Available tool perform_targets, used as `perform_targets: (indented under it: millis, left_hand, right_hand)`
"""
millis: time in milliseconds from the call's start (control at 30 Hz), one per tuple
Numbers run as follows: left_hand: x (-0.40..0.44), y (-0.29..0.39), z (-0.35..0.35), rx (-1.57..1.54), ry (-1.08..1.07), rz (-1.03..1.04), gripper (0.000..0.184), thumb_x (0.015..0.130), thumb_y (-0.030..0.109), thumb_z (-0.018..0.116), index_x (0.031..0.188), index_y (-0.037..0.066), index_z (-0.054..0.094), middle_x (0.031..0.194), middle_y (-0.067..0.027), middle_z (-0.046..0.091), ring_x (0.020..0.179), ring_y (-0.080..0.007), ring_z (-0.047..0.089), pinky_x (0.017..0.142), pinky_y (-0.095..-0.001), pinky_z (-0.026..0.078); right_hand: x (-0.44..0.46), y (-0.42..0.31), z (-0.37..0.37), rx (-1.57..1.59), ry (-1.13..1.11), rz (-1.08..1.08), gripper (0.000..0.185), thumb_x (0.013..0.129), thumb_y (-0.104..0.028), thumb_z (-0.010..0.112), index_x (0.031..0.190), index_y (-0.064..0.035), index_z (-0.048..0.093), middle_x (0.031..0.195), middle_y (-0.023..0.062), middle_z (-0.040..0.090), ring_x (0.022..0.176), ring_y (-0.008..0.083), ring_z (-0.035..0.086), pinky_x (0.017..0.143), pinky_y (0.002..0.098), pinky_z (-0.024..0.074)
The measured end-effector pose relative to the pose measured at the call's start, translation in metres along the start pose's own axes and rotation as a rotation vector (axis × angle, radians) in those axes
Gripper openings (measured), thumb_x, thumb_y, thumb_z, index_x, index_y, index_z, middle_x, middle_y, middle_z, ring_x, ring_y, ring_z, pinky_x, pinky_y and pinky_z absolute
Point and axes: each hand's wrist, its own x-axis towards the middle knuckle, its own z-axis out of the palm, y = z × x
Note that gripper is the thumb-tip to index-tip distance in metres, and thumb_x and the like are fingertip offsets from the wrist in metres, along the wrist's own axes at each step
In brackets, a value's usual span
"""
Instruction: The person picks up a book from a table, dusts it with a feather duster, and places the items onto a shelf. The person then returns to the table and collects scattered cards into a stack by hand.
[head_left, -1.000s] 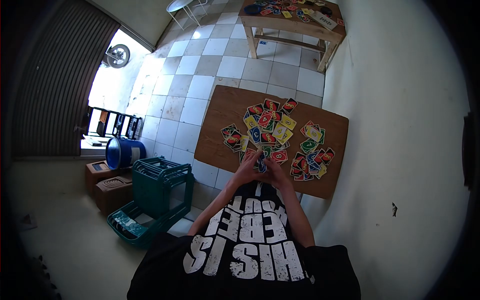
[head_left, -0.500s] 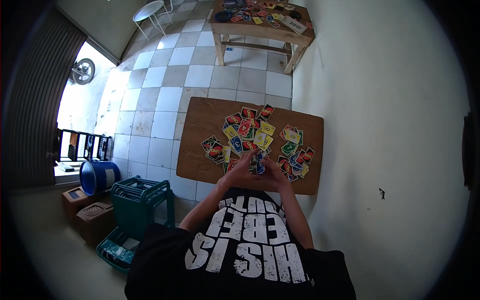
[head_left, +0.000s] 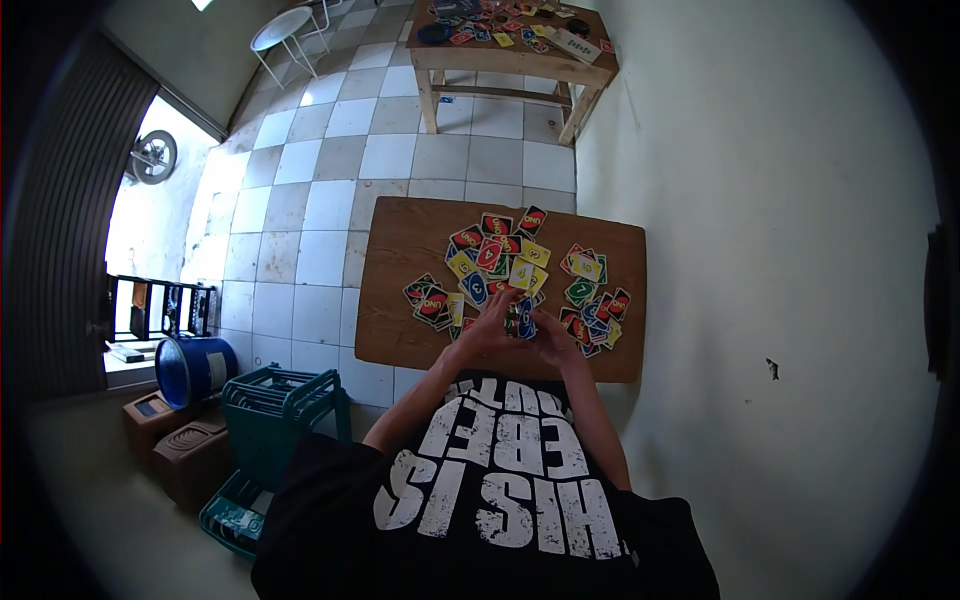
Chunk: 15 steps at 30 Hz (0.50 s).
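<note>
Between my two hands, near the front edge of the small wooden table (head_left: 390,290), is a bunch of Uno cards (head_left: 525,318) with a blue card on its right side. My left hand (head_left: 488,328) is closed around the left side of these cards. Against their right side my right hand (head_left: 553,340) grips with bent fingers. Just beyond my hands spreads a loose heap of Uno cards (head_left: 489,254), some face up and others showing black backs. A smaller pile (head_left: 432,302) lies to the left, and more cards (head_left: 598,318) are scattered at the right.
A taller wooden table (head_left: 510,60) with more cards stands at the far end. Left of me are stacked green chairs (head_left: 280,400), a blue drum (head_left: 195,370) and brown boxes (head_left: 190,450). A wall (head_left: 760,250) runs close on the right.
My hands have risen slightly in the view and sit a little farther apart, showing more of the blue card between them. The camera view has shifted slightly.
</note>
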Motion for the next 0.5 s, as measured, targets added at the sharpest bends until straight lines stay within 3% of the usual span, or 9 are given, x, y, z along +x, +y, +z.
perform_targets:
  millis: [167,500]
  left_hand:
    - [-0.009,-0.004,-0.014,0.150,-0.014,-0.016,0.095,0.060,0.035,0.087,0.139,0.007,0.041,0.133,-0.0161,0.047,0.126,-0.0362,0.041,0.108,-0.0443,0.034]
    - [-0.032,-0.017,-0.017,0.173,-0.072,-0.018,0.092,0.064,0.036,0.085,0.141,0.012,0.041,0.137,-0.0146,0.046,0.128,-0.0375,0.040,0.108,-0.0446,0.035]
  right_hand:
    - [0.005,0.003,0.013,0.025,-0.073,-0.010,0.033,0.094,-0.028,0.062,0.121,-0.0090,0.057,0.104,0.0026,0.067,0.092,0.0162,0.067,0.071,0.0342,0.0583]
    - [0.015,0.020,0.005,-0.104,-0.036,0.086,0.029,0.091,-0.025,0.067,0.114,-0.0094,0.060,0.098,0.0010,0.066,0.088,0.0132,0.066,0.078,0.0314,0.0559]
